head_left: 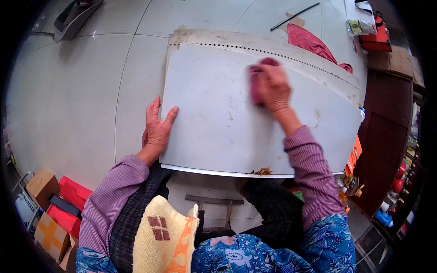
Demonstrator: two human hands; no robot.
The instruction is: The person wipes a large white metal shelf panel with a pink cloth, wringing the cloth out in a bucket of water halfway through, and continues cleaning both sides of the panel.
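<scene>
A large white metal panel (205,123) lies across in front of me, with grey scuffs on its face and a brown rusty patch (263,171) at the near edge. On its upper middle, my right hand (274,88) is closed round a bunched dark red cloth (258,86), pressed to the surface and slightly blurred. My left hand (158,127) is at the panel's left edge, fingers apart, thumb against the rim. Under its far side shows another panel (191,37) with a row of small holes.
Beyond the panels lie a red cloth (309,43) and a thin black rod (295,17) on the tiled floor. Shelves with bottles (400,182) stand at the right. Cardboard boxes (43,186) and red boxes are at the lower left. A yellow towel (157,236) hangs before me.
</scene>
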